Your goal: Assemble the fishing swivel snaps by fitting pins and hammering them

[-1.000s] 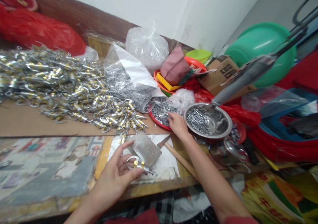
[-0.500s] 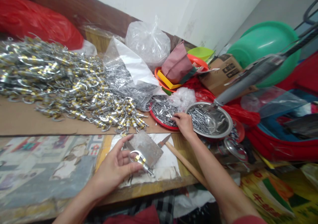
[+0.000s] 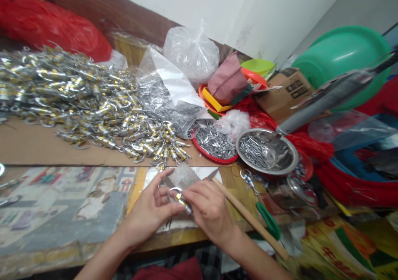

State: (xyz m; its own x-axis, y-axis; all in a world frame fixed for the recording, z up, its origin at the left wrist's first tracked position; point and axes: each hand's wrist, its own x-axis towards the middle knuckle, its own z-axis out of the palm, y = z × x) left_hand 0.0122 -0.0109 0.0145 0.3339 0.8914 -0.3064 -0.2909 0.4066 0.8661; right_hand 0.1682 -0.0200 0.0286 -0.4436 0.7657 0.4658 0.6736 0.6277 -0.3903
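My left hand (image 3: 151, 207) grips a metal hook piece (image 3: 179, 196) with a curved silver hook and a yellow part, its thumb and fingers around it. The closed fingertips of my right hand (image 3: 211, 207) meet the same piece from the right; anything small between them is hidden. Beneath and behind the hands, a flat grey metal block (image 3: 184, 175) lies on white paper. To the back right, a red plate (image 3: 230, 160) holds small silver parts, beside a steel bowl (image 3: 287, 169) with silver pins.
A large heap of similar hook pieces (image 3: 93, 102) covers the back left. Clear bags, one with metal parts (image 3: 155, 97), stand behind. A wooden handle (image 3: 248, 216) slants along the right, near a green loop (image 3: 269, 222) and a loose hook piece (image 3: 248, 181).
My right hand has moved from the red plate down and left to the hook piece in my left hand. The view has shifted slightly, showing the green loop and loose piece.
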